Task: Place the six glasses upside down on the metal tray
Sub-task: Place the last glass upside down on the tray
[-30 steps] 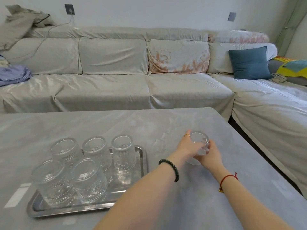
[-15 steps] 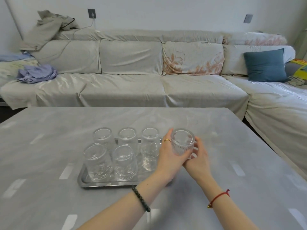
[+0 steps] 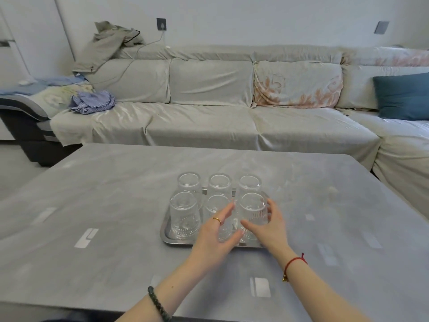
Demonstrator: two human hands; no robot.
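A metal tray (image 3: 166, 231) lies on the grey table (image 3: 116, 205) and carries several clear ribbed glasses, all upside down in two rows. The back row (image 3: 220, 183) holds three. At the front stand the left glass (image 3: 184, 212), the middle glass (image 3: 217, 203) and the right glass (image 3: 253, 210). My right hand (image 3: 270, 228) wraps the front right glass, thumb at its front and fingers on its right side. My left hand (image 3: 216, 238) is just left of that glass with fingers spread, partly covering the front middle glass.
A long covered sofa (image 3: 209, 122) runs behind the table and turns along the right side, with a teal cushion (image 3: 401, 96). Clothes (image 3: 92, 102) lie on its left end. The table's near edge is close to my forearms.
The glass held in both hands has moved left and come down onto the tray's front right spot. My left hand has loosened its fingers. The view has shifted left.
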